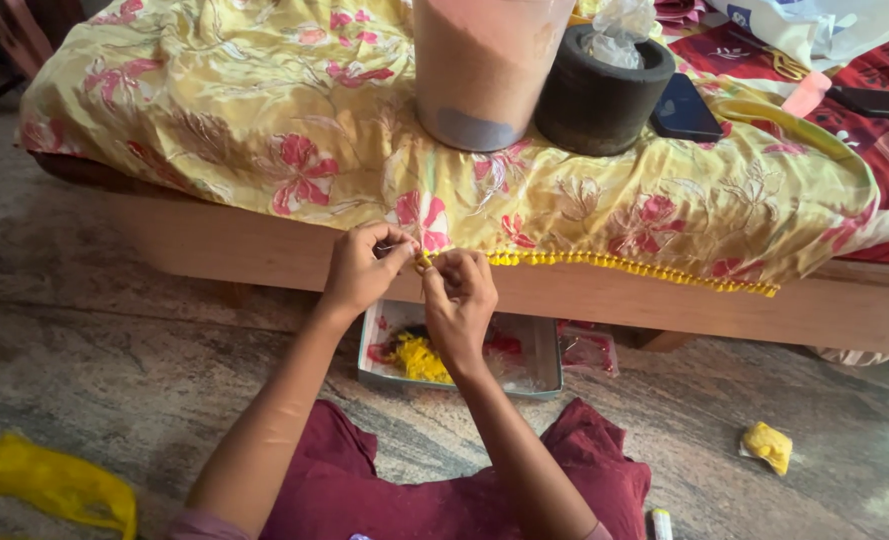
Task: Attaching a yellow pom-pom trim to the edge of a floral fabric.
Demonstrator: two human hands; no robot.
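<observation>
My left hand (364,268) and my right hand (459,295) meet at the hem of a yellow cloth (294,120) with red flowers, which drapes over a low wooden platform (224,245). Both hands pinch the hem where a yellow beaded trim (624,266) ends. The trim runs along the hem to the right. Below my hands a shallow metal tray (539,375) on the floor holds yellow and red bits.
On the cloth stand a large translucent container (479,70) of pinkish powder and a dark stone mortar (599,95) with a plastic bag inside. A dark phone (682,108) lies beside it. Yellow bags (54,482) (767,445) lie on the stone floor.
</observation>
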